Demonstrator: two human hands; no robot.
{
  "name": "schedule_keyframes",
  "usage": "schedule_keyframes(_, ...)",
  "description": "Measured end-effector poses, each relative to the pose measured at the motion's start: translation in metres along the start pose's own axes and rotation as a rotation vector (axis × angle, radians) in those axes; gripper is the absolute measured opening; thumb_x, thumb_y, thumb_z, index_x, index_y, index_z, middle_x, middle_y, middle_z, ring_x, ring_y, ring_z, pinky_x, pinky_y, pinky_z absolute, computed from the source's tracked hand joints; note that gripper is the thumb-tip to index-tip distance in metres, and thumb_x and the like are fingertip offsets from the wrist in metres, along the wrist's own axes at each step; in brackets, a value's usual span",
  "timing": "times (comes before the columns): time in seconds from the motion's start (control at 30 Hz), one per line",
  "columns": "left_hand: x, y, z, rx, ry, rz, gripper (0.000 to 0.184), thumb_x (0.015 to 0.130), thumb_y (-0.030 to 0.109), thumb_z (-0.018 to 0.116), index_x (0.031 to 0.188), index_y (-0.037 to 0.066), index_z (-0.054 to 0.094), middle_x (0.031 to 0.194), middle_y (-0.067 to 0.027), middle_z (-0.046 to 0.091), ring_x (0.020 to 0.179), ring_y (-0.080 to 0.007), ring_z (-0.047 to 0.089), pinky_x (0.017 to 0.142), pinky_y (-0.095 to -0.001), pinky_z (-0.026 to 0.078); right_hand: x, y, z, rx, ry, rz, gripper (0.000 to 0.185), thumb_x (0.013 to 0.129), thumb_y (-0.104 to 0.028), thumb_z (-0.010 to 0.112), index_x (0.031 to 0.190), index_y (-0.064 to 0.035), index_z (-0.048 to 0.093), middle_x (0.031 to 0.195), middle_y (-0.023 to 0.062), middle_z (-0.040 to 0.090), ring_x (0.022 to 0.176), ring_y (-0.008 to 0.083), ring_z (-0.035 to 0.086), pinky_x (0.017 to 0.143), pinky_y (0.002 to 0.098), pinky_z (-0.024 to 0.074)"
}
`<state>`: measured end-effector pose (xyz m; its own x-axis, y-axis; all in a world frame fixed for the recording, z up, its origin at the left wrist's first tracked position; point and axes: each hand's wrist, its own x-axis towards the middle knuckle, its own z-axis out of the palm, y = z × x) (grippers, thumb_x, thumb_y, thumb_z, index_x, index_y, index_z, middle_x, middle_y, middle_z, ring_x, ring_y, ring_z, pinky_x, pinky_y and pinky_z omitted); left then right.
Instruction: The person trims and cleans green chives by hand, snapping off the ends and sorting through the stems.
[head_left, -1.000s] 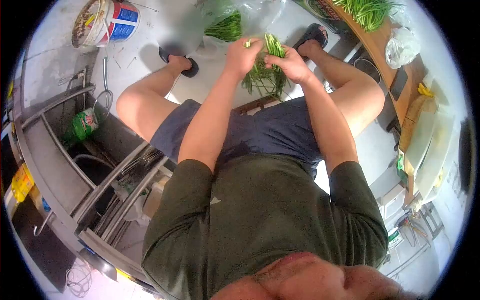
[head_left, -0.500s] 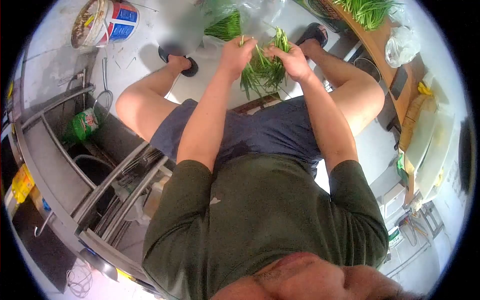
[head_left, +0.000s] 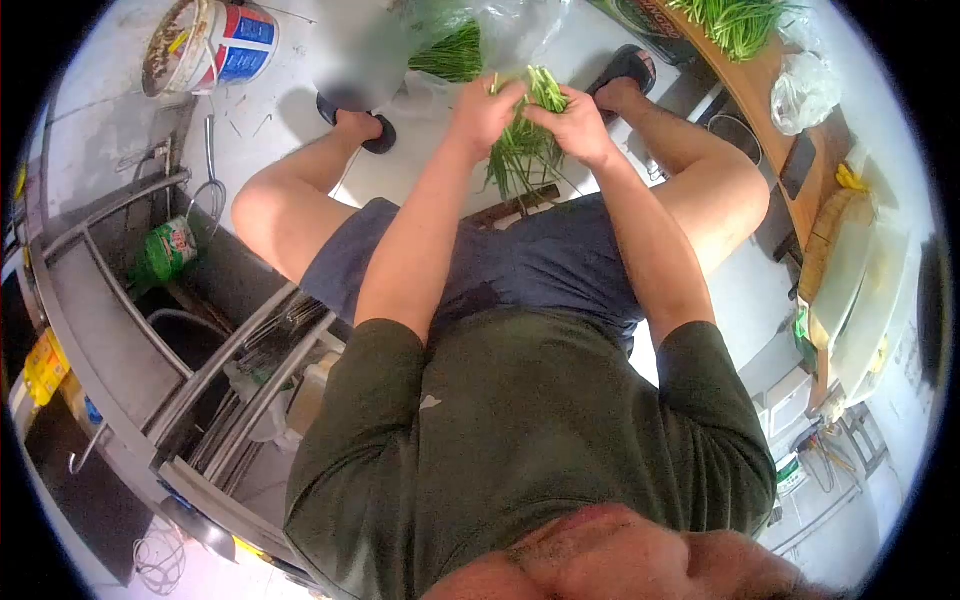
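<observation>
My left hand (head_left: pixel 484 113) is closed, fingers pinched at the upper left side of a bunch of green chives (head_left: pixel 524 158). My right hand (head_left: pixel 577 124) grips the same bunch, its pale cut ends sticking up above the thumb. The long leaves hang down between my knees. Both hands are close together, nearly touching. Just beyond them, a pile of chives (head_left: pixel 449 54) lies on the floor in a clear plastic bag (head_left: pixel 512 28).
On the right, a wooden tabletop (head_left: pixel 700 55) bears more chives (head_left: pixel 735 28), a knotted plastic bag (head_left: pixel 803 92) and a dark phone-like slab (head_left: pixel 798 165). A dirty bucket (head_left: pixel 243 45) stands at upper left. A metal-framed rack (head_left: pixel 178 400) runs along my left side.
My left hand has moved right, up to the bunch in my right hand. The strands that hung apart from it now hang together with the bunch. The right hand has shifted slightly left.
</observation>
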<state>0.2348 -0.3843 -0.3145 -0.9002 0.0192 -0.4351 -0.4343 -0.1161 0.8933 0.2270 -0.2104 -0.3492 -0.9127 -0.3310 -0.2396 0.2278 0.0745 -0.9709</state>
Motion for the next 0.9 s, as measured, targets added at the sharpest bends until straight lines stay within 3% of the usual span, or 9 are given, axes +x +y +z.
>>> schedule_keyframes(0.33, 0.003, 0.001, -0.007, 0.409, -0.069, 0.059, 0.022, 0.085, 0.025, 0.067, 0.09, 0.003, 0.069, 0.07, 0.0011, 0.06, 0.062, -0.0097, 0.052, 0.058, -0.0266, 0.042, 0.0, -0.007, -0.007, 0.067, -0.019, 0.081, 0.029, 0.083, -0.019, 0.074, 0.102, 0.0014, 0.068, 0.088, 0.0048, 0.069, 0.079, 0.0106, 0.06, 0.074, 0.0278, 0.0497)
schedule_keyframes(0.43, -0.002, 0.011, -0.008, 0.519, -0.069, 0.096, 0.023, 0.084, 0.024, 0.067, 0.09, 0.002, 0.069, 0.069, 0.0013, 0.059, 0.061, -0.0094, 0.052, 0.057, -0.0267, 0.041, -0.001, -0.018, -0.01, -0.076, -0.037, 0.068, 0.028, 0.083, -0.019, 0.074, 0.101, 0.0012, 0.068, 0.086, 0.0037, 0.068, 0.078, 0.0102, 0.059, 0.073, 0.0271, 0.049)
schedule_keyframes(0.53, 0.005, 0.001, -0.016, 0.211, 0.167, 0.009, 0.023, 0.083, 0.023, 0.068, 0.09, 0.001, 0.068, 0.071, 0.0008, 0.06, 0.062, -0.0099, 0.053, 0.057, -0.027, 0.041, -0.001, -0.021, -0.014, -0.074, -0.01, 0.109, 0.026, 0.083, -0.018, 0.073, 0.101, -0.0002, 0.068, 0.085, 0.0027, 0.068, 0.076, 0.0097, 0.058, 0.07, 0.0261, 0.0477)
schedule_keyframes(0.73, 0.002, -0.003, -0.036, 0.379, 0.267, 0.066, 0.026, 0.082, 0.025, 0.071, 0.091, 0.001, 0.069, 0.072, 0.0005, 0.06, 0.061, -0.0094, 0.051, 0.056, -0.027, 0.041, 0.003, -0.011, -0.015, 0.158, -0.051, 0.088, 0.02, 0.084, -0.015, 0.071, 0.098, -0.0009, 0.067, 0.087, 0.0036, 0.069, 0.074, 0.0105, 0.057, 0.069, 0.0259, 0.0465)
schedule_keyframes(0.9, -0.013, 0.0, -0.01, 0.294, 0.07, 0.12, 0.022, 0.084, 0.024, 0.07, 0.086, 0.003, 0.07, 0.068, 0.0013, 0.061, 0.061, -0.0085, 0.051, 0.059, -0.0272, 0.043, 0.001, -0.009, -0.01, 0.201, -0.149, 0.161, 0.021, 0.084, -0.016, 0.07, 0.098, -0.0008, 0.067, 0.088, 0.0036, 0.069, 0.077, 0.01, 0.058, 0.07, 0.0258, 0.0468)
